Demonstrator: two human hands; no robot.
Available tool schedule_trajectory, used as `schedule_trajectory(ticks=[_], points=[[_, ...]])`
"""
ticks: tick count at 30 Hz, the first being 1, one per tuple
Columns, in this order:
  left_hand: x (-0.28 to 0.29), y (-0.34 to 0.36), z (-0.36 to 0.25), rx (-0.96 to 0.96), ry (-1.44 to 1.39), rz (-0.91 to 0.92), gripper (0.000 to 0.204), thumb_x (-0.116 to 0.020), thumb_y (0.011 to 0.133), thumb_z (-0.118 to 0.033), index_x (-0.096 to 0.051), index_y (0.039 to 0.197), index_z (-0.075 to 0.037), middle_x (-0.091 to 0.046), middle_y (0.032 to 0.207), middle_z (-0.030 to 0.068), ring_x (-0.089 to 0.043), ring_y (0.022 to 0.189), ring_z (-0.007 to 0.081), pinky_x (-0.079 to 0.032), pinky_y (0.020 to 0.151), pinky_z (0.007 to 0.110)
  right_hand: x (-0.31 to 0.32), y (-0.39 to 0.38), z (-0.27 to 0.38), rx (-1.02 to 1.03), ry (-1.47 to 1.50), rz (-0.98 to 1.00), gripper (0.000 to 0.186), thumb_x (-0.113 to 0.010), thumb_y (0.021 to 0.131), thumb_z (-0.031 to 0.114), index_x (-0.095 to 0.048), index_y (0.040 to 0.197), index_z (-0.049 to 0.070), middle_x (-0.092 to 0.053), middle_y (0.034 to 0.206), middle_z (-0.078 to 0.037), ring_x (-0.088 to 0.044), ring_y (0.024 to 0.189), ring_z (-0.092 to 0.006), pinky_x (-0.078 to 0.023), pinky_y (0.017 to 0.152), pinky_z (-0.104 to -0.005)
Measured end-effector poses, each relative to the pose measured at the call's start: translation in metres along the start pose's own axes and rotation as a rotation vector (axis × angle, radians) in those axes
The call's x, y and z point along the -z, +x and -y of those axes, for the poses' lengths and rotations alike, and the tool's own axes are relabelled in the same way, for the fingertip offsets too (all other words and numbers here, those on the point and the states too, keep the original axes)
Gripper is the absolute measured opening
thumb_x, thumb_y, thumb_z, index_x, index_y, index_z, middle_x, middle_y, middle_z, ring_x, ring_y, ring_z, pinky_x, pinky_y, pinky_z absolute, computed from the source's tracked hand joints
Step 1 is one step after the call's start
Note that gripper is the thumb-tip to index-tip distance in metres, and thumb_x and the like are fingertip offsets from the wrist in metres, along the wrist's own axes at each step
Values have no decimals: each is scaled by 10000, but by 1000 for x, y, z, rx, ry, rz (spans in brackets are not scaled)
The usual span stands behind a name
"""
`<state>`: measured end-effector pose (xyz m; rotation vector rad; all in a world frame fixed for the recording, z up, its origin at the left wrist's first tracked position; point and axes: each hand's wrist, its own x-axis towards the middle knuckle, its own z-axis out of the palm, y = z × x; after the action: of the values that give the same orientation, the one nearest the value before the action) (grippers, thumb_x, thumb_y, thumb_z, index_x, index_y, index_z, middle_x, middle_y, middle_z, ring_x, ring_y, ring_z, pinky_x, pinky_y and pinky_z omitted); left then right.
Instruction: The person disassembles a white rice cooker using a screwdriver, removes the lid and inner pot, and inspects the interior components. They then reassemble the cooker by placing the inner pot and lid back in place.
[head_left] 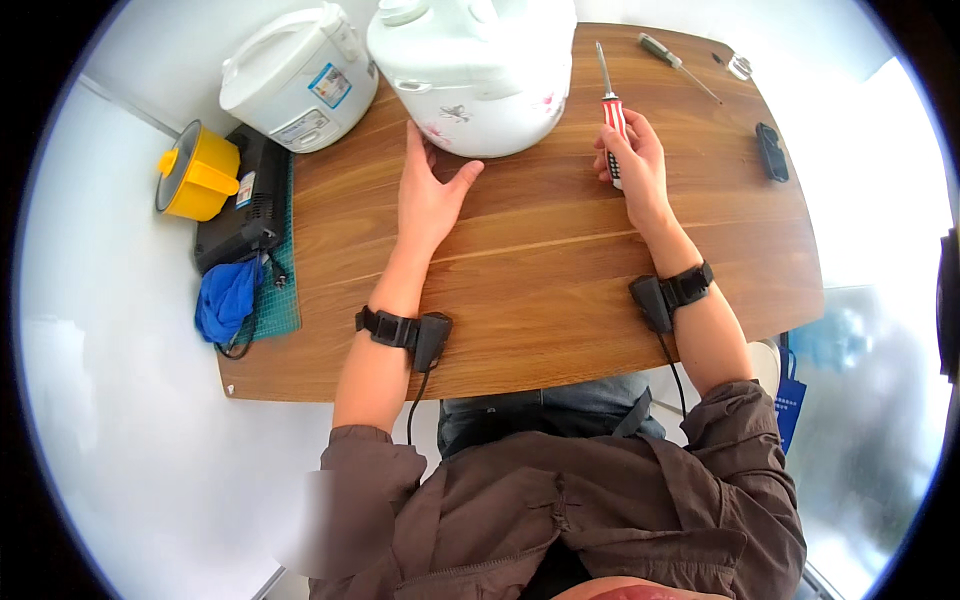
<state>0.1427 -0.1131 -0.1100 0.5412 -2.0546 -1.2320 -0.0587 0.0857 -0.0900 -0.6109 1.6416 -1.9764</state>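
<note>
A white appliance with a floral print, rounded like an electric air pot, stands at the far middle of the table. My left hand rests against its lower left side, thumb spread away from the fingers. In my right hand is a screwdriver with a red, white and black handle, its shaft pointing away from me. The fingers wrap round the handle, to the right of the appliance and apart from it. The fingertips of my left hand are partly hidden beside the appliance.
At the far left stand a white rice cooker, a yellow pot and a black device. A blue cloth lies on a green mat. A second screwdriver and a small black object lie on the wooden table.
</note>
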Motion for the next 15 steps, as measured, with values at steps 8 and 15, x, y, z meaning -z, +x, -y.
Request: schedule_trajectory(ticks=[8,15], points=[[0,-4,-8,27,13,3,1043,-812,898,-162,-87,1628,6,-333,1601,247,-380,1476,342,-319,1230,446,-5,-3,3,52,-37,70,399,-658,1009,161,-570,1366,8,-657,911,-32,-581,682,-69,-475,597,-233],[3,-9,-16,-140,238,-207,995,-771,943,-335,-126,1613,19,-307,1557,258,-350,1450,397,-366,1178,523,-1,1,0,26,-40,43,398,-658,1002,141,-577,1368,9,-651,882,-12,-575,688,-68,-473,602,-234]])
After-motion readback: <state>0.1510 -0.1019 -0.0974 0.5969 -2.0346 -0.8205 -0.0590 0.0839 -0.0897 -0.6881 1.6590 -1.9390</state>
